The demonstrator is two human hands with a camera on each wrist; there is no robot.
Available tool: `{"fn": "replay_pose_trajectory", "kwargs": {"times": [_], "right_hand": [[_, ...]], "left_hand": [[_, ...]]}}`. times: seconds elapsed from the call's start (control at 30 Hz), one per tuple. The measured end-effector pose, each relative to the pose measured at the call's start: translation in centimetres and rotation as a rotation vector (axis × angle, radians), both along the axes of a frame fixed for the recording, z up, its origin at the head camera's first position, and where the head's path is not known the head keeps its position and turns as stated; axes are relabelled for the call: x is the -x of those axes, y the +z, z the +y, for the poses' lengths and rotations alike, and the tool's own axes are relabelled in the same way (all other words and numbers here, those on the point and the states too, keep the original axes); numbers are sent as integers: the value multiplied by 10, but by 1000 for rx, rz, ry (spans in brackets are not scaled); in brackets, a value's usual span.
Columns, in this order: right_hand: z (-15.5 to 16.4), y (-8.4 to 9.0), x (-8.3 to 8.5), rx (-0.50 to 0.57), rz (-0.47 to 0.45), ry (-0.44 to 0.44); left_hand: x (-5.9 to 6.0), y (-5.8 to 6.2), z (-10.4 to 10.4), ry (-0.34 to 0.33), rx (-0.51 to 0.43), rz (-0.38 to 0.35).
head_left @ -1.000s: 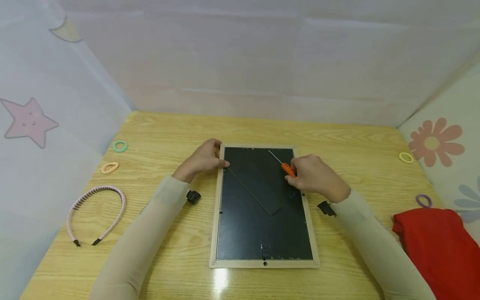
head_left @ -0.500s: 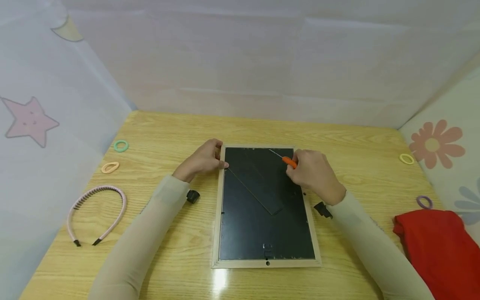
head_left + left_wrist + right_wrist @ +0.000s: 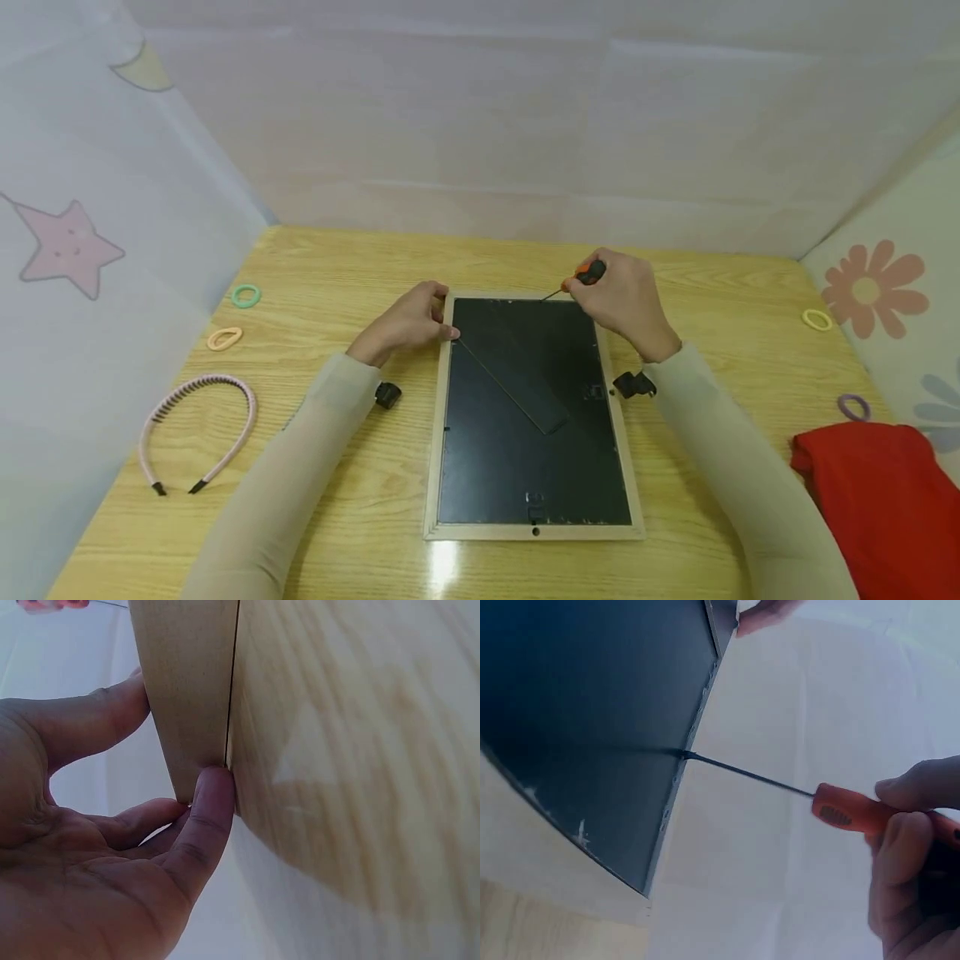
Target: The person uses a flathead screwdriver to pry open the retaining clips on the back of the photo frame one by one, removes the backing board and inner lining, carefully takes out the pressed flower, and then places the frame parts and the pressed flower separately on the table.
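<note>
We see a picture frame (image 3: 534,417) lying face down in the middle of a wooden tabletop (image 3: 345,267), its black backing up. The right hand (image 3: 626,300) has its fingers (image 3: 900,847) clamped on an orange screwdriver (image 3: 583,276), the tip touching the frame's far edge. The left hand (image 3: 405,323) pinches the frame's far left corner. A pink headband (image 3: 198,425) lies well to the left, a red cloth (image 3: 888,500) to the right.
</note>
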State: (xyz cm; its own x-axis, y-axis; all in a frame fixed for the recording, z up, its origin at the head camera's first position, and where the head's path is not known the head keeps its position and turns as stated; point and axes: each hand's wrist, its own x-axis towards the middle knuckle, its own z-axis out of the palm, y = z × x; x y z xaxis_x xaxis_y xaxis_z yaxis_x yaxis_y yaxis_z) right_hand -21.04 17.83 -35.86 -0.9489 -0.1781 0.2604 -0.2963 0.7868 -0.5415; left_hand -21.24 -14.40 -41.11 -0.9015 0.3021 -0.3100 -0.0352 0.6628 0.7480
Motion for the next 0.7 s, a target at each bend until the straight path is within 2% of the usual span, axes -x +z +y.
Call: {"fn": "replay_pose_trajectory", "kwargs": {"times": [0.1,0.23,0.47,0.7], "right_hand": [[4,-2,12,73,-39,-24],[8,-5,25,132,-43,-41],[10,-3,35,140,-35,-40],[8,-4,39,157,-74,-69]], "left_hand": [[0,-1,1,-6,0,1],[2,-2,3,-18,-1,9],[5,-3,6,-9,-8,8],[5,-4,8,-17,-6,1]]}}
